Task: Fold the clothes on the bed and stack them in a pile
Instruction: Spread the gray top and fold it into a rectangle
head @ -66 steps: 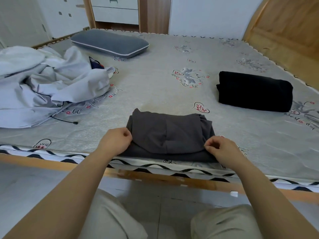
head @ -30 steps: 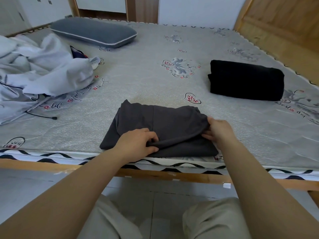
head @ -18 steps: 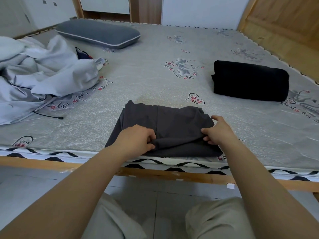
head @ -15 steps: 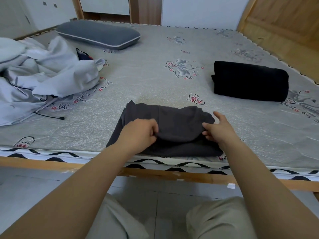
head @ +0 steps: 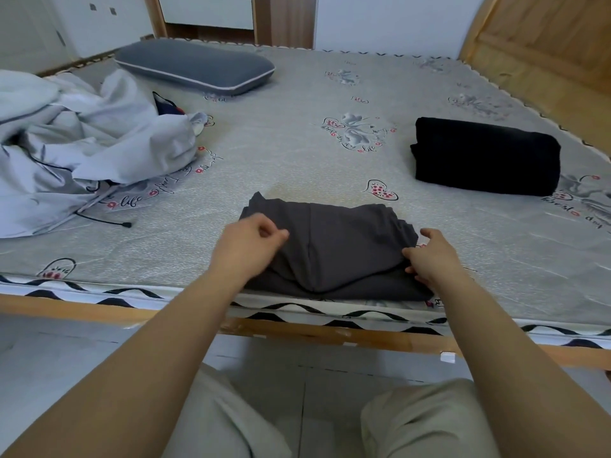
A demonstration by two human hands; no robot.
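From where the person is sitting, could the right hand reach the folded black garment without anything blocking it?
Probably yes: bare mattress lies between the right hand and the black garment, though it may take a lean forward.

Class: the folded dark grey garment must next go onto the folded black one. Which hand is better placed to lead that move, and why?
Probably the right hand: it rests at the dark grey garment's right edge, the side facing the black garment. The left hand sits at the far side.

Matt grey cloth garment point(head: 334, 246); printed mattress fabric point(head: 297, 153); wooden bedframe point(head: 330, 335).
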